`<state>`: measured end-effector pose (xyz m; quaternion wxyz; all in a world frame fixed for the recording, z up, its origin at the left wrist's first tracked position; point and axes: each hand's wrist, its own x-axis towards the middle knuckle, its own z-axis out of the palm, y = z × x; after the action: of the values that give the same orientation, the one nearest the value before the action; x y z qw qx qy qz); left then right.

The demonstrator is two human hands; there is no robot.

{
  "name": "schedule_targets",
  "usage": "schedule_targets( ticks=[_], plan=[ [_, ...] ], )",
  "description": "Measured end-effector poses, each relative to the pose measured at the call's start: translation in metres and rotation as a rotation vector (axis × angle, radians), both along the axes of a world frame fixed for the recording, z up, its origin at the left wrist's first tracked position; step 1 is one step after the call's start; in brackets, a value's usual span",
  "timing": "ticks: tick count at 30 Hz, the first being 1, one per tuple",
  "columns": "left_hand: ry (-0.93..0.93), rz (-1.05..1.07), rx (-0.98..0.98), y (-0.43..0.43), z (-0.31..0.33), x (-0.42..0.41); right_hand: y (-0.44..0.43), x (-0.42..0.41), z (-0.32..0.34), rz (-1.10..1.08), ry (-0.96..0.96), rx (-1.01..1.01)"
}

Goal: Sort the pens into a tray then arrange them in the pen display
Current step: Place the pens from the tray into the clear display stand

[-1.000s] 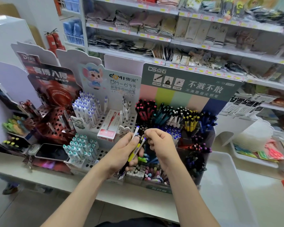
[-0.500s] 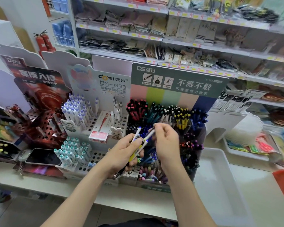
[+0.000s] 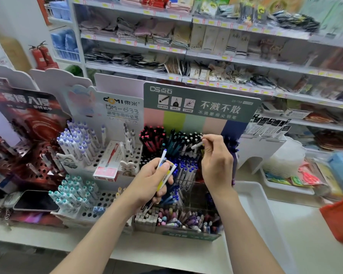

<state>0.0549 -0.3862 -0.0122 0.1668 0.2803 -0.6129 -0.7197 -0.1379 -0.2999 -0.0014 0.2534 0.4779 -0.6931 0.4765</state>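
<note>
My left hand (image 3: 152, 180) grips a small bunch of pens (image 3: 165, 171), one yellow and the others white with blue ends, in front of the green-headed pen display (image 3: 200, 103). My right hand (image 3: 216, 161) is raised to the display's upper row and pinches a single black pen with a white end (image 3: 196, 145) among the standing black pens there. A white tray (image 3: 251, 196) lies on the counter to the right of the display, partly hidden behind my right forearm.
A white Domi display (image 3: 99, 147) with blue-capped pens and a red-and-pink pen box (image 3: 107, 165) stands to the left. A red display (image 3: 28, 123) and a phone (image 3: 35, 200) are further left. Shop shelves (image 3: 186, 50) rise behind; a red object (image 3: 339, 220) is at right.
My right hand pulled one pen out of the bunch in my left hand and carried it up and to the right into the display's upper row. The left hand stayed put.
</note>
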Motion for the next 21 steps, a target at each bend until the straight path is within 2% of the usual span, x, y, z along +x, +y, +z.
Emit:
schedule_targets(
  ticks=[3,7,10,13,17,20,21],
  plan=[
    [0.001,0.012,0.005,-0.001,0.000,-0.005,-0.006,-0.003,0.000,0.073,0.026,0.070],
    [-0.004,0.038,0.011,-0.001,-0.002,-0.012,-0.017,-0.018,0.016,0.030,0.009,0.176],
    [-0.003,0.060,0.020,0.000,-0.001,-0.015,-0.021,-0.029,0.025,0.160,-0.019,0.322],
    [0.002,0.068,0.029,0.000,-0.002,-0.017,-0.026,-0.041,0.032,-0.043,-0.005,0.353],
    [0.018,0.073,0.038,0.002,-0.002,-0.017,-0.024,-0.038,0.043,0.187,-0.106,0.508],
    [0.018,0.079,0.035,0.004,-0.002,-0.016,-0.026,-0.042,0.042,0.002,0.025,0.648],
    [0.019,0.077,0.034,0.005,-0.002,-0.015,-0.025,-0.044,0.042,0.021,0.015,0.711]
  ],
)
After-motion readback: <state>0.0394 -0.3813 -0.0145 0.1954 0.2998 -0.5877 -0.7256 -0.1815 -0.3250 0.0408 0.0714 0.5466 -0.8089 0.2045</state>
